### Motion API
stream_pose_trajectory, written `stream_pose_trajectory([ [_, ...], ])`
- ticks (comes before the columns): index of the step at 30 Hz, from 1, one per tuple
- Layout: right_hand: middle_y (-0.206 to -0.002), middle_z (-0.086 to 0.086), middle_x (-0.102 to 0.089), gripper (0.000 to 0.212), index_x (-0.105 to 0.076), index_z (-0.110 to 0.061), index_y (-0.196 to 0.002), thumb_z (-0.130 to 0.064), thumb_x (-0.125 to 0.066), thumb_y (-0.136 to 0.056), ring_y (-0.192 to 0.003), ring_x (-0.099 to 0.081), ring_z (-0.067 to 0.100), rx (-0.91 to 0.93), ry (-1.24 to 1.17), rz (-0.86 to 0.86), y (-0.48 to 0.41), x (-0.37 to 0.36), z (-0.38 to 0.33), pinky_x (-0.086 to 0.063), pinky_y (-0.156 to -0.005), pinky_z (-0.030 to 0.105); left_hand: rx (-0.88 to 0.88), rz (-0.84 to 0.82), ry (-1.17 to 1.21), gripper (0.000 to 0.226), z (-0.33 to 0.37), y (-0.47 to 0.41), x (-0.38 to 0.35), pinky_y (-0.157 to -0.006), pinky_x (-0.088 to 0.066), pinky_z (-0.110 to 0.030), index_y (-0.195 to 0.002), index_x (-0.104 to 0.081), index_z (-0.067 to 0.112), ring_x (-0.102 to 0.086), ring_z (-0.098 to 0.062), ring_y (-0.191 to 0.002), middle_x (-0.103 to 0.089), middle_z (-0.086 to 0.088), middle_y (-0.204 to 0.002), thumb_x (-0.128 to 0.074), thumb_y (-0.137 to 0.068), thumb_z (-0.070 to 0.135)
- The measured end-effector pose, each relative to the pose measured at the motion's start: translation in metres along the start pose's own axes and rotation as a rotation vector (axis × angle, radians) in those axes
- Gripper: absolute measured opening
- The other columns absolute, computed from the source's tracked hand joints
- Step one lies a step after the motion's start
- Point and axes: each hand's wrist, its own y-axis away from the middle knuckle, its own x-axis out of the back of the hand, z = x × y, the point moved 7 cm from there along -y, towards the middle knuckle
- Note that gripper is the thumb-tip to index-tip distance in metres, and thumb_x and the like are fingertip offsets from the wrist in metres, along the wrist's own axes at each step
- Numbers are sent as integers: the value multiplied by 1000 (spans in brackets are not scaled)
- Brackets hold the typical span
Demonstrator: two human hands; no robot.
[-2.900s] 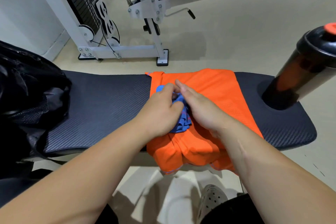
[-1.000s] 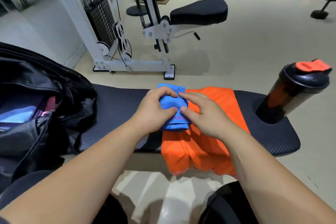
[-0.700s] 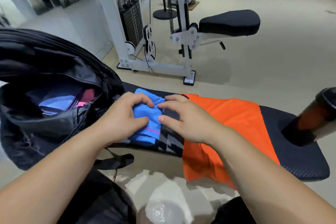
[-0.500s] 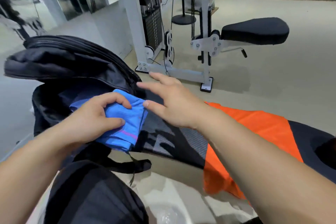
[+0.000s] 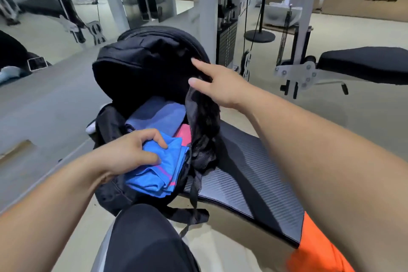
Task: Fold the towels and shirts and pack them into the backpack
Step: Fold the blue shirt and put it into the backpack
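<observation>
Left hand (image 5: 130,152): is gripping the folded bright-blue cloth with a pink stripe (image 5: 159,174), fingers curled over its top layer.
Folded bright-blue cloth: is sitting at the near edge of the backpack's mouth, partly inside, with its striped edge facing the camera.
Black fabric backpack (image 5: 141,66): is standing unzipped at the left end of the table, with the top flap thrown back and the main compartment showing.
Backpack contents: a folded grey-blue towel (image 5: 159,115) and a pink cloth item (image 5: 184,137) are lying inside, behind the blue cloth.
Right hand (image 5: 218,86): is reaching with straight, spread fingers to the right rim of the backpack's mouth and is gripping nothing; firm contact cannot be told.
Black ribbed padded table (image 5: 242,172): is carrying the backpack.
Orange mesh garment (image 5: 315,249): is hanging over the table's near edge, well apart from the backpack.
</observation>
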Motion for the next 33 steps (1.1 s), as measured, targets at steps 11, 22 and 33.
stream_pose_trajectory([
  [11,-123,-20,-59,46,-44,-55,-143,-59,-48,-97,-75,-56,9,-148,-273,73,10,17,15,-53,-64,28,-124,-14,94,31,21,-29,25,-69,-50,-25,-91,-71,23,-61,-11,-78,-67,10,-86,-77,-64,10],
  [22,-125,-18,-58,53,-43,-54,-144,-63,-55,-93,-101,-53,9,-142,-291,29,9,19,22,-46,-81,23,-311,148,-597,48,40,-124,-4,-100,-39,-29,-136,-55,41,-54,-23,-115,-57,-6,-121,-69,-91,35],
  [33,-149,-1,-48,89,-19,-61,-149,-17,-69,-89,-91,-60,21,-51,213,147,15,13,38,-53,-90,37,-427,-12,-1431,70,12,-130,-15,-122,3,-58,-160,-4,34,2,-18,-156,3,9,-169,-24,-100,64],
])
